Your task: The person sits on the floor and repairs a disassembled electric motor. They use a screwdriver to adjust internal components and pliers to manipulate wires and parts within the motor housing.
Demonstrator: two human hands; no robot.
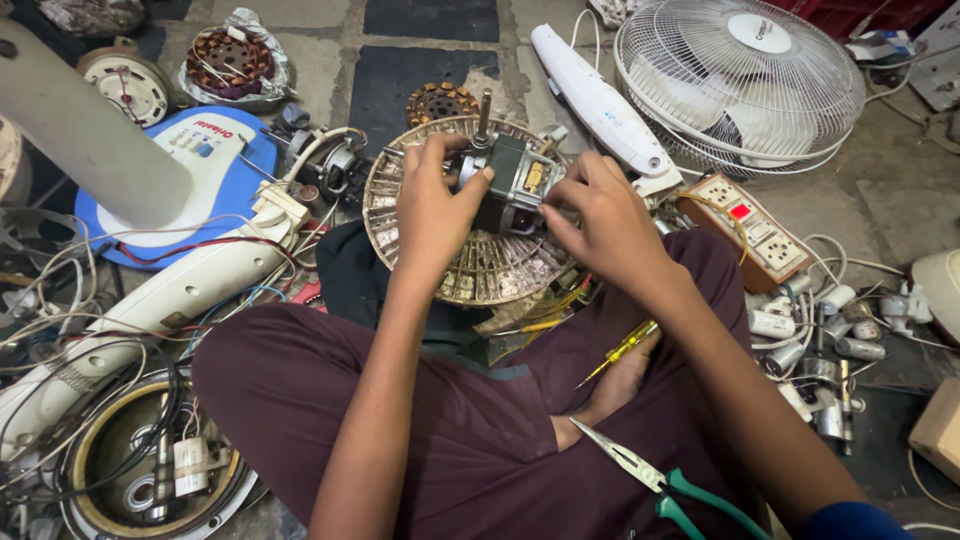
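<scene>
Gripping the fan motor [508, 185] above the round grille [400, 215], left hand [432, 205] and right hand [600, 215] both closed on its sides; looks heavy, rigid, best held by the metal body.

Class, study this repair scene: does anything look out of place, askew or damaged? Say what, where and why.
Yes. The fan motor, held by the left hand and right hand, sits bare on a rear fan guard, its shaft exposed. Needle-nose pliers and a yellow screwdriver rest loose on the person's lap. Tangled wires sprawl at left.
</scene>
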